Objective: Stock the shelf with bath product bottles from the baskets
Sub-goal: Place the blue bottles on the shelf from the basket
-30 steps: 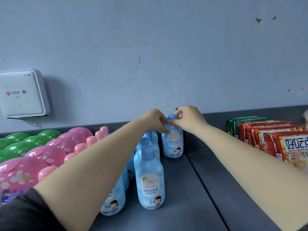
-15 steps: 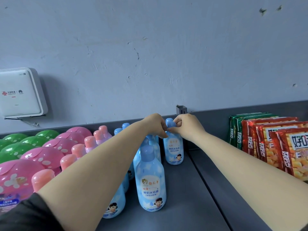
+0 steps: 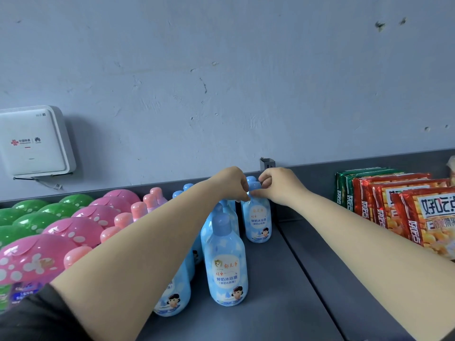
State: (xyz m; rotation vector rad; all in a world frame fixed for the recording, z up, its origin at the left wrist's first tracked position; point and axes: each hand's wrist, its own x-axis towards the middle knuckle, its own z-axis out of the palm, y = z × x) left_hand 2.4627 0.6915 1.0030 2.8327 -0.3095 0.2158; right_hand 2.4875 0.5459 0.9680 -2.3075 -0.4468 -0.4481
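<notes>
Bottle: we have the rear blue bottle [image 3: 258, 219] upright at the back of the shelf [image 3: 283, 279], close to its rear lip, label facing us.
Left hand [image 3: 230, 184]: our fingers are pinched on the bottle's cap from the left.
Right hand [image 3: 280, 184]: pinched on the same cap and neck from the right, fingertips almost meeting the left's.
Neighbours: more blue bottles [image 3: 227, 264] stand in rows in front and to the left; pink bottles [image 3: 139, 210] beyond them; snack packs [image 3: 403, 212] well apart on the right.
Handling: we judge it a stiff plastic bottle, smooth and a little slippery, moderately heavy if full, and tall enough to tip.
Hold: the cap serves for turning or nudging; for lifting we would grip the body below the shoulder.
Baskets: not in view.
</notes>
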